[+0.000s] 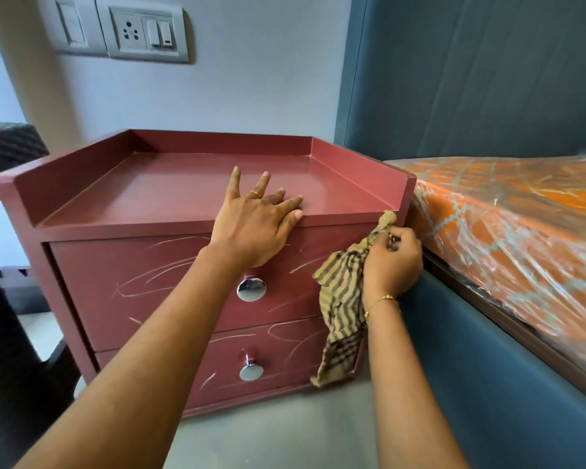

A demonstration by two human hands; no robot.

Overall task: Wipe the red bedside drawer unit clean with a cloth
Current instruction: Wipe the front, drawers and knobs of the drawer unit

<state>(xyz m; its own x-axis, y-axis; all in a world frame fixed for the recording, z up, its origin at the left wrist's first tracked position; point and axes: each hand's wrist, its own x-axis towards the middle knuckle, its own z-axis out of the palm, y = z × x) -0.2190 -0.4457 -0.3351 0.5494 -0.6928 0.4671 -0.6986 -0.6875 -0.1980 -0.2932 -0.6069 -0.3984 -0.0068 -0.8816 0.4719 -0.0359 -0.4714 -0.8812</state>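
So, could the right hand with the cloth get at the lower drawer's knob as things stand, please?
Probably yes: the right hand grips the cloth at the unit's right front corner, and the lower knob sits uncovered below-left, nothing between them.

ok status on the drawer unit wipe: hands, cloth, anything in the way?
Left hand flat on drawer unit top, fingers spread. Right hand grips striped cloth at unit's front right corner. Wrapped mattress close beside that corner.

Drawer unit (142,198) stands left of the bed (508,231), below the wall socket (148,33).
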